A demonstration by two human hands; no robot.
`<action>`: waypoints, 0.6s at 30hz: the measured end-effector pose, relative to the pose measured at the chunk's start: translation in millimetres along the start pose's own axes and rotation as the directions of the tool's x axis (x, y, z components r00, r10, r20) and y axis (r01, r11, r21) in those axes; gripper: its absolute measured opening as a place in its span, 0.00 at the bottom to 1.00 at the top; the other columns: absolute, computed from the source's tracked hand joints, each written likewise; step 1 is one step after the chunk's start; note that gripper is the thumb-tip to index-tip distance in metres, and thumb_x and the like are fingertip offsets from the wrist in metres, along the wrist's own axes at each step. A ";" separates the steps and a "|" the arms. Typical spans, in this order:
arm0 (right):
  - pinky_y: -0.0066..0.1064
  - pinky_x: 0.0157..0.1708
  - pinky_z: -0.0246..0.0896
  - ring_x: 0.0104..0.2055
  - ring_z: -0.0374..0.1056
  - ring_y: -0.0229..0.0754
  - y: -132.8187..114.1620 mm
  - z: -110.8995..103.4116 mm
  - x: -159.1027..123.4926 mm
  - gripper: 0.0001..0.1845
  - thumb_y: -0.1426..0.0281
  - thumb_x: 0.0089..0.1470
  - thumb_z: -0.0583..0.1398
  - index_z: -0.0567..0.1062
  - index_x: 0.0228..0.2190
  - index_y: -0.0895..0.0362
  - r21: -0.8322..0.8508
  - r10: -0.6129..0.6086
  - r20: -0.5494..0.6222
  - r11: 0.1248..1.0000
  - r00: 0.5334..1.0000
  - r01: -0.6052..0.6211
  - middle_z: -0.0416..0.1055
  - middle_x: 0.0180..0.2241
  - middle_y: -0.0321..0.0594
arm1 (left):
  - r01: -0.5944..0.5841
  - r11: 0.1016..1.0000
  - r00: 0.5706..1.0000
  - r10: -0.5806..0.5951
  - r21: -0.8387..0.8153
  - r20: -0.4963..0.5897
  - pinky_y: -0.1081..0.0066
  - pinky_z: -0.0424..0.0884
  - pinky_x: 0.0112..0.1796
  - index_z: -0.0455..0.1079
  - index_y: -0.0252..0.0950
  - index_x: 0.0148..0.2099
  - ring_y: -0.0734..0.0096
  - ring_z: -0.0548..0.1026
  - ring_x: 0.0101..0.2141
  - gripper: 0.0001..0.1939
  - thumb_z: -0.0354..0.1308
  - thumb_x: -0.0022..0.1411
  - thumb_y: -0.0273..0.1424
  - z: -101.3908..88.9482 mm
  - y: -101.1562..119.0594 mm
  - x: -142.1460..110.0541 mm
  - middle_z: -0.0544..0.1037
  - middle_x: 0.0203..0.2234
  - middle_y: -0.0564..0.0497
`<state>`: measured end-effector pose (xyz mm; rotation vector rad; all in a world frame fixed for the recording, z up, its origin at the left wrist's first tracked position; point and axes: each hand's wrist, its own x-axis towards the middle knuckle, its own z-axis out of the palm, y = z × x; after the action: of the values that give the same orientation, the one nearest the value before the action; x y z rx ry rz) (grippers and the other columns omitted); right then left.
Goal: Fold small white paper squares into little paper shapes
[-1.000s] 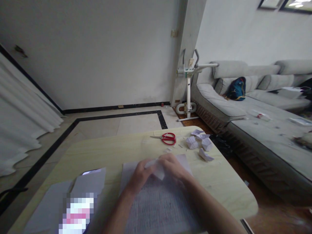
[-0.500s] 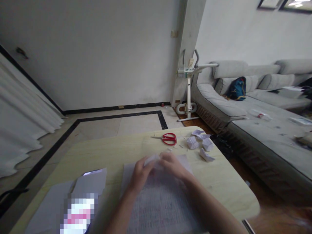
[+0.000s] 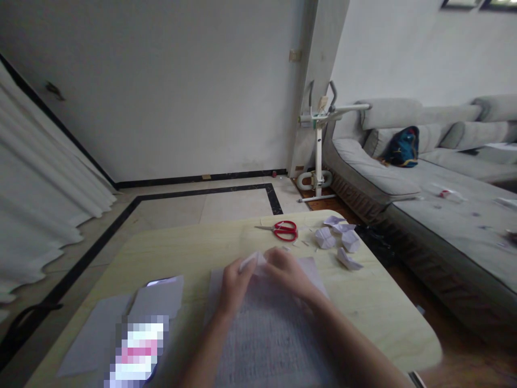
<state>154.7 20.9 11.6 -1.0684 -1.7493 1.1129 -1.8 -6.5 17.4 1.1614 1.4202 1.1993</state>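
**Small, thin white paper piece point(image 3: 260, 264) gripped from both sides**

The bare left hand point(image 3: 234, 284) pinches its left edge between thumb and fingers; the bare right hand point(image 3: 287, 274) has its fingers curled closed on the right side, their tips blurred. Just below the fingers lies a large white sheet point(image 3: 274, 334) with dark rows of marks. Beyond them are red-handled metal scissors point(image 3: 285, 230); farther right, pale folded papers point(image 3: 325, 237). The paper piece should be light, flexible and easily creased, best taken by opposite edges, gently.
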 end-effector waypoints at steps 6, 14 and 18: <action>0.28 0.28 0.60 0.30 0.62 0.37 2.1 6.2 -5.4 0.21 0.66 0.48 0.65 0.67 0.44 0.55 -0.097 -0.101 -0.042 0.991 0.994 0.097 0.67 0.34 0.37 | -0.045 0.998 0.998 0.047 0.048 -0.049 0.77 0.63 0.24 0.75 0.30 0.29 0.72 0.69 0.23 0.17 0.59 0.53 0.41 -0.2 -0.8 1.2 0.72 0.19 0.54; 0.34 0.37 0.64 0.41 0.65 0.43 0.1 5.2 -3.7 0.14 0.67 0.47 0.66 0.72 0.37 0.54 -0.233 -0.308 -0.057 0.929 0.950 0.287 0.67 0.41 0.42 | -0.032 0.999 0.999 0.031 -0.038 -0.011 0.74 0.66 0.28 0.77 0.30 0.33 0.66 0.72 0.28 0.16 0.59 0.54 0.40 2.8 0.0 1.9 0.77 0.24 0.52; 0.36 0.42 0.64 0.44 0.65 0.44 1.7 4.2 -3.1 0.13 0.71 0.47 0.66 0.74 0.37 0.53 -0.235 -0.312 -0.054 0.927 0.948 0.292 0.67 0.42 0.42 | -0.011 0.998 1.000 0.010 -0.063 -0.010 0.73 0.67 0.31 0.77 0.31 0.35 0.64 0.73 0.31 0.16 0.58 0.54 0.39 2.1 2.0 1.5 0.78 0.25 0.50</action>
<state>152.3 17.3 8.2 -0.9228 -1.9211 0.6779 0.2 -4.6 19.0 1.1226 1.3752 1.2497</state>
